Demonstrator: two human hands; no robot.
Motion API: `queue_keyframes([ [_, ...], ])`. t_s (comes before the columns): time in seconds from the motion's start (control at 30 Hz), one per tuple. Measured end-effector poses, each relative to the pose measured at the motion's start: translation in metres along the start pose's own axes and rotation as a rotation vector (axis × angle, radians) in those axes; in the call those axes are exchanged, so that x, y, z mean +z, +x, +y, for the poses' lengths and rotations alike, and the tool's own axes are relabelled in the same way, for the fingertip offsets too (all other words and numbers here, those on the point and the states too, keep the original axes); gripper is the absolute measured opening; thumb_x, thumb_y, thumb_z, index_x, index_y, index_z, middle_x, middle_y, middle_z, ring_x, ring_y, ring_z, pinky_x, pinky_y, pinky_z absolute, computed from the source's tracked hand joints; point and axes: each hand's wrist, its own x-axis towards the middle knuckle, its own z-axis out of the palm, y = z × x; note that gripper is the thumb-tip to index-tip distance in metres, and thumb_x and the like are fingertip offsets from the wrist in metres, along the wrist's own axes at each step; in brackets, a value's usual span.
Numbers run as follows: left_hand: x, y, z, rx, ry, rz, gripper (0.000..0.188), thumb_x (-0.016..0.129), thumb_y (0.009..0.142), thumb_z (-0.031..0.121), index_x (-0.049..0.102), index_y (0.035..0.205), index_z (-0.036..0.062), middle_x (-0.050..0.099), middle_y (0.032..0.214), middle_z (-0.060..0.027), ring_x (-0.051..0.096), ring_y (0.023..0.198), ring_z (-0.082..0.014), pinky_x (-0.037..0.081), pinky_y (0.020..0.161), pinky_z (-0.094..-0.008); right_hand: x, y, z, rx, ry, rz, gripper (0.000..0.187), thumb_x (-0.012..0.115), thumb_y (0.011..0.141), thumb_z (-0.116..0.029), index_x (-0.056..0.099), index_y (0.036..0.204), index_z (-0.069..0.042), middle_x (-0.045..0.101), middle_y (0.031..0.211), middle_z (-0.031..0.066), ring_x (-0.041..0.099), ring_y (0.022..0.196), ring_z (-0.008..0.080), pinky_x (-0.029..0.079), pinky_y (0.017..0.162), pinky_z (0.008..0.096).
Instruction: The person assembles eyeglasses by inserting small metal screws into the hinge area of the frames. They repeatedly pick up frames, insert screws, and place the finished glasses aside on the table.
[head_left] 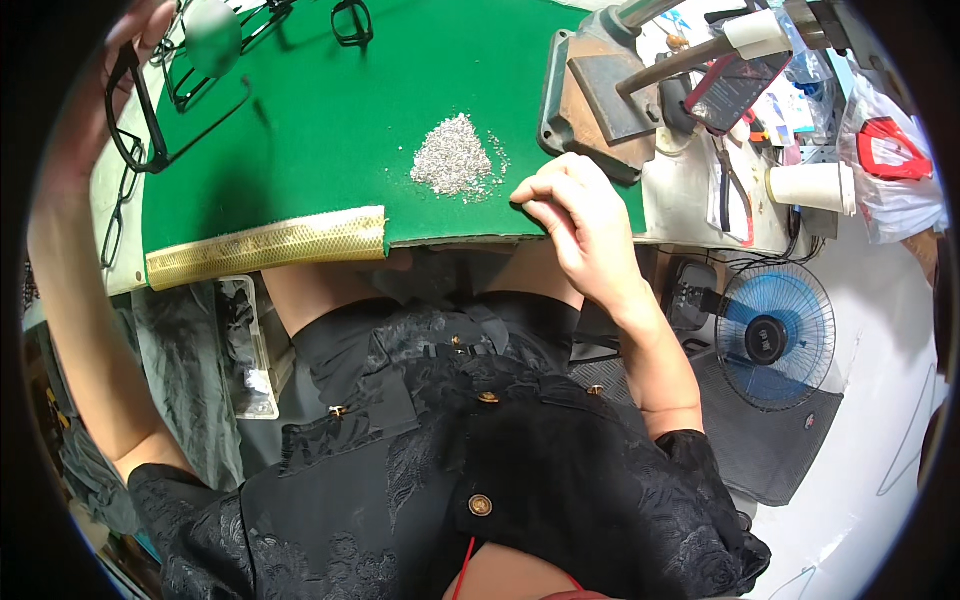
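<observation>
At the upper left my left hand (135, 40) is raised with its fingers curled on a black eyeglass frame (156, 125). One temple of that frame points out over the green mat. My right hand (582, 215) hovers at the mat's near edge with thumb and index finger drawn together; a small dark spot shows at the fingertip, too small to name. Left of these fingertips lies a loose pile of tiny glittering stones (452, 158), a few of them scattered on its right side. More black eyeglass frames (352, 22) rest at the far left of the mat.
A gold textured strip (270, 245) runs along the front edge of the green mat (330, 140). On the right stand a metal press base (600, 100), a phone (738, 90), pliers (730, 190) and a white cup (812, 187). A blue fan (775, 335) sits below the table.
</observation>
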Motion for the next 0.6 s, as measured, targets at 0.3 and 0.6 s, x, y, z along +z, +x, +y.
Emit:
queue_keyframes([
  [0.3, 0.130, -0.049, -0.019, 0.047, 0.200, 0.167, 0.063, 0.034, 0.100, 0.045, 0.042, 0.135, -0.0066, 0.043, 0.054, 0.0027, 0.036, 0.041, -0.0041, 0.040, 0.048, -0.0187, 0.002, 0.003, -0.001, 0.088, 0.068, 0.054, 0.012, 0.068, 0.074, 0.000, 0.062, 0.084, -0.002, 0.056, 0.074, 0.0087, 0.057, 0.071, 0.0249, 0.046, 0.065, 0.0336],
  [0.6, 0.167, -0.074, -0.027, -0.021, 0.184, 0.137, 0.044, 0.050, 0.096, 0.040, 0.045, 0.114, -0.0002, 0.050, 0.066, -0.0016, 0.041, 0.052, -0.0030, 0.030, 0.047, -0.0156, 0.005, 0.009, 0.001, 0.045, -0.007, 0.006, 0.011, 0.070, 0.073, -0.005, 0.062, 0.080, -0.005, 0.056, 0.073, 0.0073, 0.057, 0.070, 0.0241, 0.046, 0.064, 0.0336],
])
